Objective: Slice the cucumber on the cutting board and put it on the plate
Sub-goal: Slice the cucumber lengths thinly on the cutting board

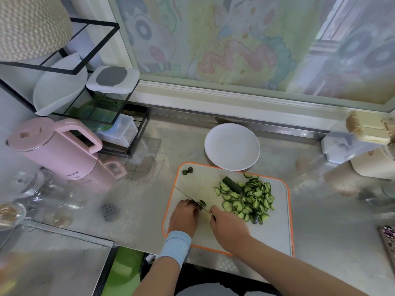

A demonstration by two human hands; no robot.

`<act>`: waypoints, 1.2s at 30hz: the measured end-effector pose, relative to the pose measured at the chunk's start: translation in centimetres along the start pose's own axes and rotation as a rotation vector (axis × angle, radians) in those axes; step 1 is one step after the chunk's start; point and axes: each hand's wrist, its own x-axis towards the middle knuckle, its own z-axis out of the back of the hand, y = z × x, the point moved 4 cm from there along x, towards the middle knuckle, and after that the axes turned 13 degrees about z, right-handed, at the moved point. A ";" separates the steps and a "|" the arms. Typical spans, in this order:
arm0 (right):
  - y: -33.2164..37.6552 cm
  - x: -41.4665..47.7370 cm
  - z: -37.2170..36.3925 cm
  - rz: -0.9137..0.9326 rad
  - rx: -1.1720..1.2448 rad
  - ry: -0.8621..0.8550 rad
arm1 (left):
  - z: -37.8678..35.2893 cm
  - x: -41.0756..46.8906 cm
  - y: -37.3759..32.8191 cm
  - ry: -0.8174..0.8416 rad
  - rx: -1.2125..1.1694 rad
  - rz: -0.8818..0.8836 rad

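Embossed steel counter (139,210) carried my orange-rimmed plastic board (277,221), the round white plate (232,146) at its far edge. My left hand (184,216) curled on the cucumber stub (202,203); my right hand (228,227) gripped the thin knife (186,195). Half-moon slices (250,199) lay heaped on the board's right side

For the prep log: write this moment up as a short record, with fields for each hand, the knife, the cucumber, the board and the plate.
left hand: holds the cucumber stub down on the board
right hand: grips the knife, blade at the stub
cutting board: white, orange rim
slices: half-moon pile on the board's right half
uncut piece: lies at the pile's far left edge
plate: white, just beyond the board, no cucumber on it
progress: slicing nearly done, plating not begun
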 end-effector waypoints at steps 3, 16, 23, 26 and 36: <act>0.0 0.7 -0.5 -0.014 0.012 0.014 | -0.1 0.0 -0.1 0.000 -0.006 -0.006; 0.5 1.1 -0.5 0.020 0.016 -0.027 | 0.6 -0.3 0.1 0.032 -0.030 0.022; -0.4 -0.8 -0.1 0.025 0.020 -0.021 | 0.6 -0.5 0.2 0.041 0.005 0.027; -0.5 -0.6 -0.2 0.021 0.021 -0.012 | 0.9 -0.5 -0.1 0.043 -0.010 0.044; 0.9 2.3 -0.8 0.007 0.035 0.038 | 0.6 -0.7 0.1 0.012 -0.025 0.007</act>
